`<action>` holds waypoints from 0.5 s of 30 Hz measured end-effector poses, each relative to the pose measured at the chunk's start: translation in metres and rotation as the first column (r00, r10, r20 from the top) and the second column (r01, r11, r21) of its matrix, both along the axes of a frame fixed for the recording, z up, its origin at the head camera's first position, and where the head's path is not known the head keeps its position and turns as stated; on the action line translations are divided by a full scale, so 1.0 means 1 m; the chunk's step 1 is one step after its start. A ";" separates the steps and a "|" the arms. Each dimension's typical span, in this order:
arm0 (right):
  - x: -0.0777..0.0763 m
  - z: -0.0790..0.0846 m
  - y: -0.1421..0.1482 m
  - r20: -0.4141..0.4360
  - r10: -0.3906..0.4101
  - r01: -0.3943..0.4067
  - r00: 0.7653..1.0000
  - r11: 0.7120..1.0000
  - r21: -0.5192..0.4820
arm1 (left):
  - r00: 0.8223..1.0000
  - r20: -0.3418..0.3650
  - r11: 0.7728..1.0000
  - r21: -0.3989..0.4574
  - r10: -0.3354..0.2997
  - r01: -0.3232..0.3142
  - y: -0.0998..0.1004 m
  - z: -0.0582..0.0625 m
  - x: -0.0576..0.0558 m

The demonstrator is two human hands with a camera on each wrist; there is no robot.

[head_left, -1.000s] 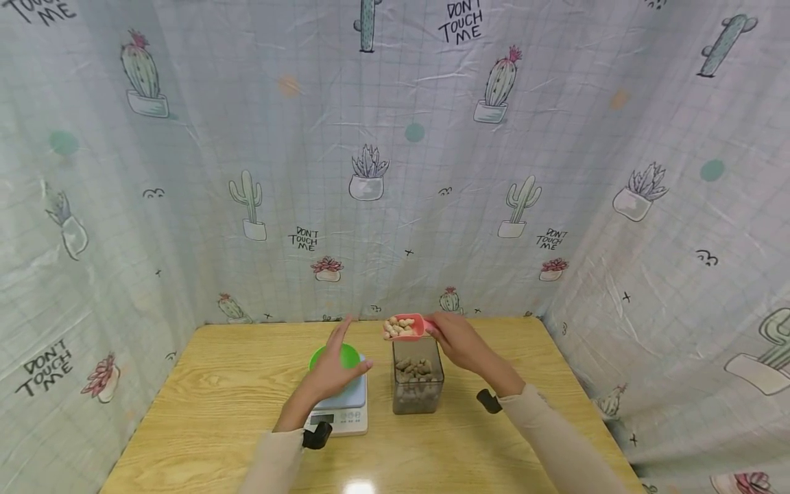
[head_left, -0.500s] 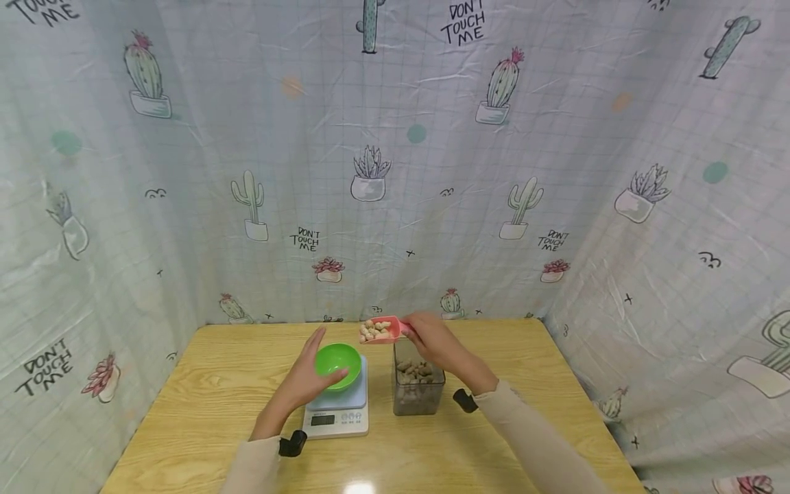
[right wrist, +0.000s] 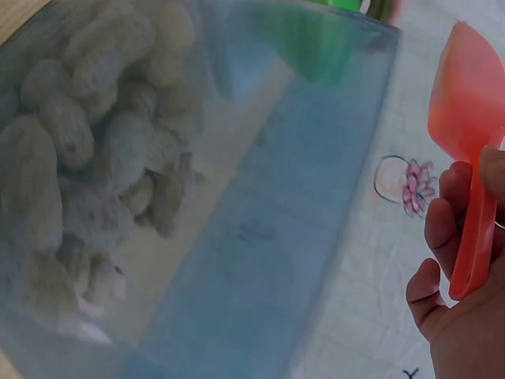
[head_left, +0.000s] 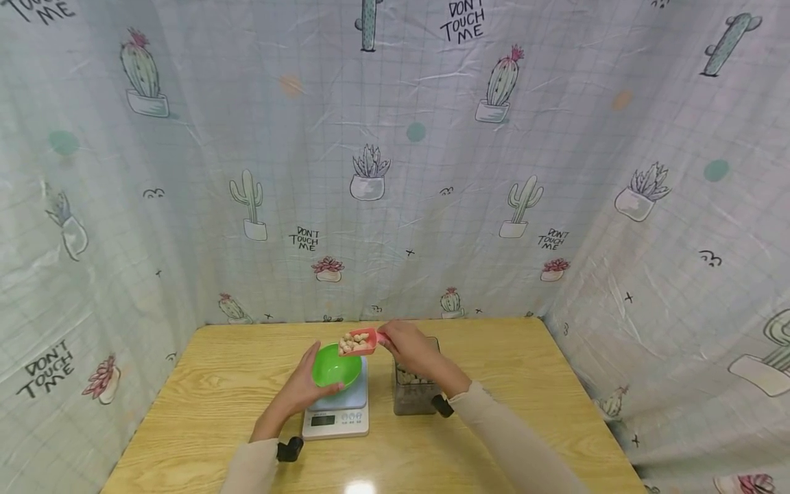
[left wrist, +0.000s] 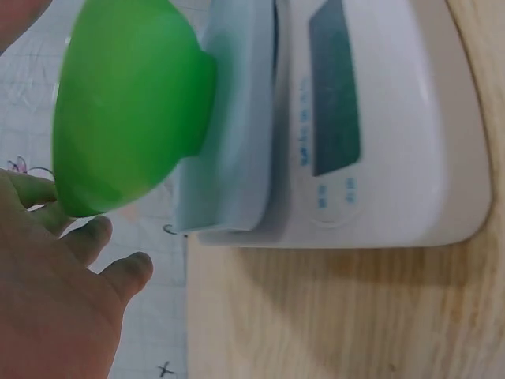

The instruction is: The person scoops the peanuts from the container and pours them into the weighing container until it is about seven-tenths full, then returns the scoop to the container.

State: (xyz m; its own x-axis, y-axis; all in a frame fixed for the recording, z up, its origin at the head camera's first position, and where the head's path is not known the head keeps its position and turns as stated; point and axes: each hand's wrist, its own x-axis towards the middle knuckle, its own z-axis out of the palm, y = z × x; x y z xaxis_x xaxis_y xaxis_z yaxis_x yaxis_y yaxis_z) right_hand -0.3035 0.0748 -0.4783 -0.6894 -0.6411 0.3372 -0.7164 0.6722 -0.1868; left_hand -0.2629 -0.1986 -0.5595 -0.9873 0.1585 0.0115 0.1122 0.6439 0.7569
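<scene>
In the head view, the right hand (head_left: 410, 350) grasps the handle of a coral-red plastic scoop (head_left: 372, 339), which bears a heap of pale, tan peanuts in their shells (head_left: 353, 343). The scoop is above the far right part of a round, bright green bowl (head_left: 333, 374). That bowl sits on the light-blue platform (head_left: 356, 394) of a white digital kitchen scale (head_left: 336, 429) with a dark display (head_left: 323, 420). The left hand (head_left: 299, 387) is spread at the bowl's left side, thumb near the front rim, its grip unclenched. To the right, a smoky, see-through square container (head_left: 415, 403) holds more peanuts, partly hidden by the right arm. Everything stands on a wood-grain table (head_left: 234, 377).

In the left wrist view, the left hand's loosely bent fingers (left wrist: 130, 275) lie at the bowl's rim; how firmly they touch it cannot be told.

In the right wrist view, thumb and curled fingers are wrapped round the scoop's handle, beyond the container's clear wall. The peanuts inside the container fill the other side.
</scene>
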 end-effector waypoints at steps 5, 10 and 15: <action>0.000 -0.007 -0.005 0.050 -0.017 0.015 0.999 0.999 0.032 | 1.000 0.031 1.000 0.003 0.002 -0.003 -0.002 -0.006 0.001; -0.003 -0.015 -0.008 0.054 -0.035 0.031 0.998 0.997 0.070 | 0.998 0.057 1.000 0.005 0.008 -0.008 -0.002 -0.010 0.000; -0.005 -0.020 -0.013 -0.006 -0.048 0.048 0.999 0.986 0.160 | 0.997 0.075 1.000 0.017 0.013 -0.014 -0.003 -0.014 -0.002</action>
State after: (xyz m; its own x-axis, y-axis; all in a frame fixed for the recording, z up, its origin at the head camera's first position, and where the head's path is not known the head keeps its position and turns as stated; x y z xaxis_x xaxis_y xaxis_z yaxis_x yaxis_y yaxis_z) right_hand -0.3082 0.0619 -0.4981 -0.7198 -0.6532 0.2348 -0.6831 0.7267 -0.0725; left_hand -0.2648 -0.2016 -0.5737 -0.9876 0.1454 -0.0597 0.0462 0.6316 0.7739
